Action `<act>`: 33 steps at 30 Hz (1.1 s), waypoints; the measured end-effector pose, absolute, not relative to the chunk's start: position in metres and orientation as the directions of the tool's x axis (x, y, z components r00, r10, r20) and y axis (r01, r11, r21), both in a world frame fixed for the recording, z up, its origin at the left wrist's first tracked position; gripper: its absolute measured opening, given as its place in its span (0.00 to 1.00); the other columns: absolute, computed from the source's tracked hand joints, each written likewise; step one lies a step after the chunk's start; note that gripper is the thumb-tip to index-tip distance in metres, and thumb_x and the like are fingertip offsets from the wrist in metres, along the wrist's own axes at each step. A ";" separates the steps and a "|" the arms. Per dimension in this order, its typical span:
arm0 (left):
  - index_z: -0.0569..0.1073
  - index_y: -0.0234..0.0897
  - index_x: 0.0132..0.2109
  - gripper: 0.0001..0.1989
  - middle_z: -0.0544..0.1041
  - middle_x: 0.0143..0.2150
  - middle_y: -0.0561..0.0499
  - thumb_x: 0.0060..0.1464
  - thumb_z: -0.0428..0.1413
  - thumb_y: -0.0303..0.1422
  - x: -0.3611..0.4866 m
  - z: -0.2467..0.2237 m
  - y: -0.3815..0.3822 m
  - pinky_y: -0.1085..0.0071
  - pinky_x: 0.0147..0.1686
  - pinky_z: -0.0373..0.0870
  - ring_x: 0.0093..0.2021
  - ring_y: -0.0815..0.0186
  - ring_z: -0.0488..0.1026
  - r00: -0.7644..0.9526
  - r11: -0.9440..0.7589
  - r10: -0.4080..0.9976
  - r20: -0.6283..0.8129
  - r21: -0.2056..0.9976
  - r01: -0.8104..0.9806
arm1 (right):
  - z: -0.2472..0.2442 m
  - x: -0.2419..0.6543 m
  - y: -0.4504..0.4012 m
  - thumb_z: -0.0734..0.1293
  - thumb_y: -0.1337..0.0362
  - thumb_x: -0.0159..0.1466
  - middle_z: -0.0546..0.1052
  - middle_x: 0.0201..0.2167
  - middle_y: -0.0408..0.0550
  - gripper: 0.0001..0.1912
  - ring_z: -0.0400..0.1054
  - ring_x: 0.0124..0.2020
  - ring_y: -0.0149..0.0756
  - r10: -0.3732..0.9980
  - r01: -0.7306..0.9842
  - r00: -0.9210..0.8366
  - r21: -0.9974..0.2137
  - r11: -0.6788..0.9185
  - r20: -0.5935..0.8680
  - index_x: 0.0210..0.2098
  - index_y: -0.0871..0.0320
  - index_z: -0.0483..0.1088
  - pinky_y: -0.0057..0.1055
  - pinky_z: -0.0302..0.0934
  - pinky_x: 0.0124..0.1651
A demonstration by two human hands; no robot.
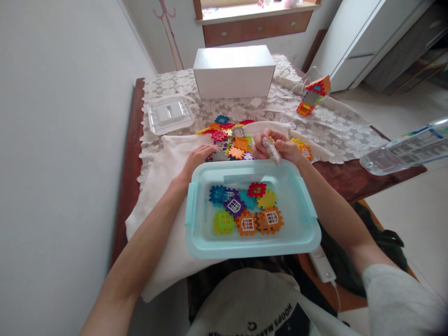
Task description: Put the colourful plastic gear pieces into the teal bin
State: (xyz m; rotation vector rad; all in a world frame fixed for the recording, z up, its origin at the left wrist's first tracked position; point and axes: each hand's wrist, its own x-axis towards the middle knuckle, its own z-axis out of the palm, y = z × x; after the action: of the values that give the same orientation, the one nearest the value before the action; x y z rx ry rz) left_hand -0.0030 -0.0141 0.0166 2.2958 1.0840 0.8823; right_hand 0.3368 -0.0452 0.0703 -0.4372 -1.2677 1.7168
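My right hand (291, 148) is closed on a pale, greyish toy piece (272, 151) with a bit of yellow beside it, just beyond the far rim of the light blue plastic bin. Its exact shape is unclear. My left hand (198, 157) rests with fingers stretched out at the left side of a pile of colourful interlocking plastic tiles (236, 148). Inside the light blue bin (297, 233) lie several notched tiles: a purple tile (234, 205) with a white window, an orange tile (247, 224), a lime green tile (223, 222) and a red tile (257, 190) among them.
A white box (234, 83) stands at the back of the table, with a clear lid (170, 114) to its left. At the right are a built tile model (313, 96) and a plastic bottle (406, 149). White cloth (168, 224) lies under the bin. A power strip (322, 266) sits below right.
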 end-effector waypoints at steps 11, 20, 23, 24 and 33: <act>0.88 0.41 0.54 0.16 0.90 0.61 0.39 0.59 0.70 0.35 -0.004 0.016 -0.012 0.48 0.70 0.83 0.65 0.45 0.87 0.494 -0.582 0.800 0.341 0.642 0.500 | 0.084 0.337 -0.052 0.89 0.45 0.63 0.67 0.31 0.37 0.26 0.55 0.27 0.28 0.719 -0.470 -0.599 -0.882 0.042 0.353 0.37 0.54 0.75 0.30 0.51 0.31; 0.87 0.41 0.53 0.15 0.90 0.63 0.39 0.61 0.70 0.38 -0.005 0.017 -0.011 0.47 0.70 0.83 0.65 0.45 0.87 0.495 -0.574 0.803 0.332 0.652 0.495 | 0.086 0.336 -0.052 0.89 0.44 0.61 0.67 0.31 0.35 0.30 0.55 0.28 0.31 0.755 -0.484 -0.553 -0.874 0.053 0.352 0.44 0.49 0.71 0.32 0.56 0.32; 0.87 0.41 0.53 0.15 0.90 0.63 0.38 0.60 0.70 0.39 -0.005 0.018 -0.012 0.47 0.70 0.82 0.65 0.45 0.87 0.489 -0.564 0.809 0.327 0.666 0.488 | 0.089 0.340 -0.051 0.90 0.44 0.60 0.67 0.32 0.36 0.32 0.57 0.29 0.32 0.772 -0.492 -0.536 -0.869 0.045 0.343 0.43 0.48 0.69 0.32 0.61 0.33; 0.87 0.41 0.52 0.15 0.90 0.62 0.38 0.59 0.70 0.39 -0.005 0.019 -0.012 0.47 0.70 0.82 0.65 0.45 0.87 0.487 -0.559 0.812 0.324 0.671 0.487 | 0.089 0.342 -0.050 0.91 0.45 0.60 0.66 0.32 0.36 0.32 0.58 0.29 0.32 0.762 -0.496 -0.547 -0.867 0.038 0.346 0.42 0.48 0.69 0.31 0.62 0.33; 0.88 0.42 0.50 0.16 0.90 0.63 0.39 0.57 0.69 0.41 -0.002 0.024 -0.016 0.47 0.72 0.81 0.66 0.43 0.86 0.461 -0.513 0.840 0.286 0.694 0.505 | 0.082 0.352 -0.041 0.88 0.43 0.65 0.79 0.36 0.43 0.23 0.74 0.42 0.37 0.491 -0.443 -0.738 -0.881 0.163 0.462 0.41 0.54 0.83 0.33 0.70 0.50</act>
State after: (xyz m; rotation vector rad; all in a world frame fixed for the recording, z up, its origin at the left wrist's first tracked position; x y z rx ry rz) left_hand -0.0018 -0.0157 0.0244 2.1894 1.1172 0.8436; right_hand 0.3516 -0.0406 0.0818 -0.0457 -1.7304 1.6657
